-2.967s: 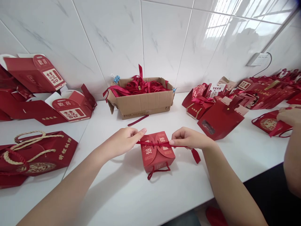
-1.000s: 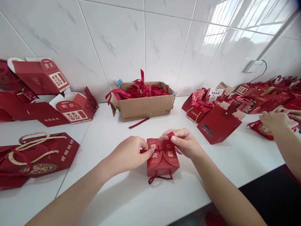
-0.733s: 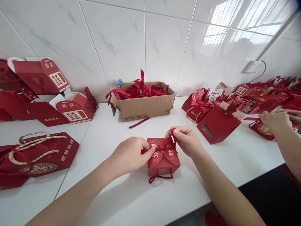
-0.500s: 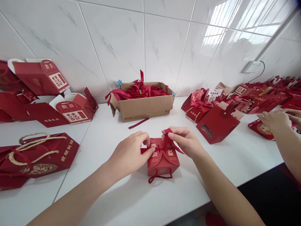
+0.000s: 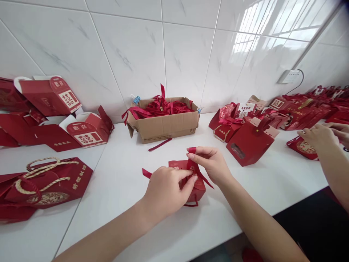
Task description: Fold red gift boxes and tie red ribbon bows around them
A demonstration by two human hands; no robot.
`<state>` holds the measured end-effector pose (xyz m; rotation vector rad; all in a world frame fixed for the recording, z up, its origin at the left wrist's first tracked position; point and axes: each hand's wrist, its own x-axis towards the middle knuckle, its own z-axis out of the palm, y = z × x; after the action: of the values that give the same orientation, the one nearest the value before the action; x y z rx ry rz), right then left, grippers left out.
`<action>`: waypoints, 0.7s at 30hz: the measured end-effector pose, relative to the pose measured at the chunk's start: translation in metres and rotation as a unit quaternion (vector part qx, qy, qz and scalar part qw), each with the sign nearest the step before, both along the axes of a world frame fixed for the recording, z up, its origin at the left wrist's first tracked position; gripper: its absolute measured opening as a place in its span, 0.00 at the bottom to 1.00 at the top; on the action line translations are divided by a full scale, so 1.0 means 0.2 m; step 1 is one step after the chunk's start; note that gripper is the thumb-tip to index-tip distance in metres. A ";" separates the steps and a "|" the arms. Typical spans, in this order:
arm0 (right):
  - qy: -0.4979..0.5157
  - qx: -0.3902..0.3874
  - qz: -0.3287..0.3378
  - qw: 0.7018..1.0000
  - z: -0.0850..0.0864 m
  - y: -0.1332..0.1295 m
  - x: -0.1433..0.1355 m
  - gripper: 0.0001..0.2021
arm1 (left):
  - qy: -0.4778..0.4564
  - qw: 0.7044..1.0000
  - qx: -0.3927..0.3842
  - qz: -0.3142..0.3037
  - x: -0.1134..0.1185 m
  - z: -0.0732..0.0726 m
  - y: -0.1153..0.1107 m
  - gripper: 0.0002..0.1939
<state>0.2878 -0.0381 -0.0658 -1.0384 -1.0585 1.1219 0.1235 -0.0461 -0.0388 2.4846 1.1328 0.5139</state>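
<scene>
A small red gift box (image 5: 200,191) with pale lettering sits on the white table in front of me. A dark red ribbon (image 5: 146,173) runs across its top, one tail sticking out to the left. My right hand (image 5: 208,162) pinches a raised loop of this ribbon above the box's right side. My left hand (image 5: 170,185) reaches over the box, thumb and forefinger closed on the ribbon at the base of that loop. The hand covers much of the box's left side. A red cord handle shows at the box's front.
Behind the gift box stands a cardboard box (image 5: 169,127) full of red ribbons, with a loose ribbon strip (image 5: 160,145) before it. Red boxes (image 5: 88,133) and a rope-handled box (image 5: 54,185) are at left. More red packages (image 5: 251,142) stand right, beside another person's hands (image 5: 323,136).
My left hand has moved right, from the ribbon's left side to the base of the loop. My right hand still holds the loop, which now stands taller. The view has shifted slightly.
</scene>
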 end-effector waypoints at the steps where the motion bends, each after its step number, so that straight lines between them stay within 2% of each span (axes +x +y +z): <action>1: 0.003 0.001 -0.004 1.000 0.00 0.00 0.00 0.09 | 0.009 1.000 0.019 0.017 0.01 0.00 0.00 0.19; 4: 0.012 -0.003 -0.008 1.000 0.00 0.00 -0.01 0.10 | 0.007 0.996 0.058 0.069 0.06 0.00 0.01 0.22; 6: 0.014 -0.006 -0.009 1.000 0.00 0.00 -0.01 0.11 | -0.017 0.995 0.040 0.085 0.09 0.00 0.02 0.22; 9: 0.020 -0.003 -0.015 1.000 0.00 0.00 -0.01 0.11 | -0.063 0.993 -0.046 0.091 0.09 0.01 0.03 0.21; 13: 0.033 -0.007 -0.005 0.999 -0.01 0.00 -0.01 0.11 | -0.097 0.978 -0.164 0.079 0.05 0.06 0.03 0.17; 17: 0.045 -0.004 0.008 0.999 0.00 0.00 -0.02 0.08 | -0.031 0.984 -0.158 0.074 0.02 0.12 0.01 0.16; 21: 0.050 -0.009 0.011 0.999 0.00 0.00 -0.02 0.07 | 0.043 0.986 -0.148 0.065 0.01 0.14 0.01 0.19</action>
<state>0.2848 -0.0376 -0.0661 -0.9762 -0.9835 1.1916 0.1259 -0.0449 -0.0106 2.2045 1.3077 0.2526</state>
